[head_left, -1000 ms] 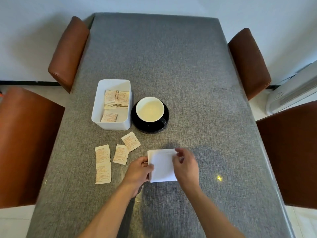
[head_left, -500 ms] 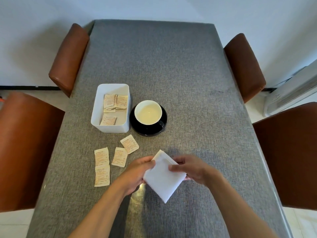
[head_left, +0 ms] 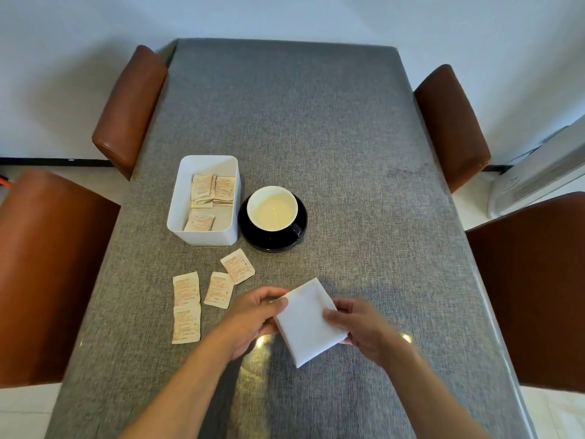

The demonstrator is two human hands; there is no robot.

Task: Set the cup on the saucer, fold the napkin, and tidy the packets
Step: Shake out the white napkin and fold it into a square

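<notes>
Grey table (head_left: pixel 316 137), both hands' grip keeps the folded napkin (head_left: pixel 308 324), now tilted diagonally

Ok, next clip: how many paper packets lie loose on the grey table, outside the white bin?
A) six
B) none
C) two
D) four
D: four beige paper packets lie on the grey cloth-covered table in front of the white rectangular plastic bin; the others sit inside it.
</notes>
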